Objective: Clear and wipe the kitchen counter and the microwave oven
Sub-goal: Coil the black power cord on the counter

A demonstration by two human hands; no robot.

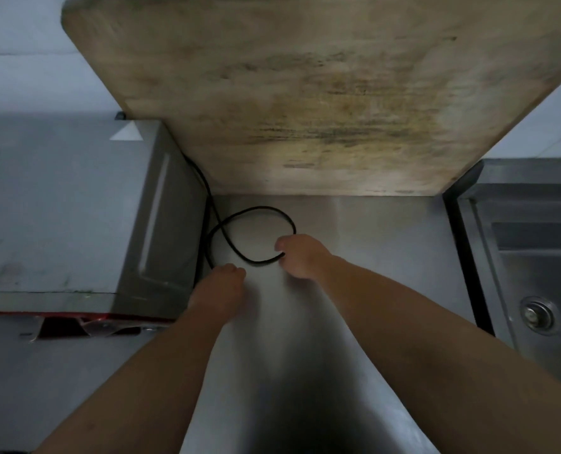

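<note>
While clearing the counter [354,240] beside the microwave oven [59,208]: gathering its black cord [256,209], right hand [300,255] pinching the loop's end, left hand [221,283] curled on another stretch (fingers hidden). Next, probably: coiling, tucking aside before wiping.

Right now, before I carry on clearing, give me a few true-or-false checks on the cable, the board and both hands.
1. The black cable forms a loop on the steel counter. True.
2. The right hand rests in the sink. False: it grips the cable on the counter; the sink lies further right.
3. The wooden cutting board leans upright behind the counter. True.
4. The left hand holds a cloth. False: no cloth shows; it sits at the cable beside the microwave oven.
</note>
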